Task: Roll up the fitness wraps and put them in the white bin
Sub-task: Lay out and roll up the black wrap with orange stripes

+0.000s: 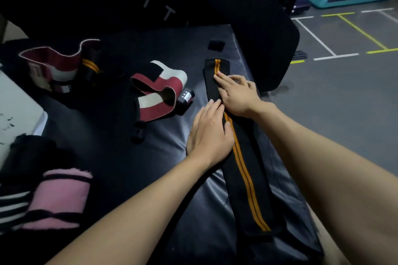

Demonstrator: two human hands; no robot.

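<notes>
On the black padded mat (150,178), right of centre: one long black wrap with two orange stripes (243,170), laid flat and unrolled, running from the near right edge toward the far end. Two hands rest on it. Left hand (210,133): palm down, fingers straight and close together, pressing the wrap's left edge at mid-length. Right hand (237,94): just beyond the left, first two fingers extended onto the orange stripes, the other fingers bent; nothing pinched. Centre of mat: one loose red, white and black wrap (159,90), partly coiled. Far left: one more red-and-white wrap (51,66), curled upright, with a black-and-orange roll (90,69) just beside it. Near left: one pink wrap with black bands (60,200), touching a black-and-white striped one (13,206). Left edge: one white surface (15,103), whether the bin cannot be told.
</notes>
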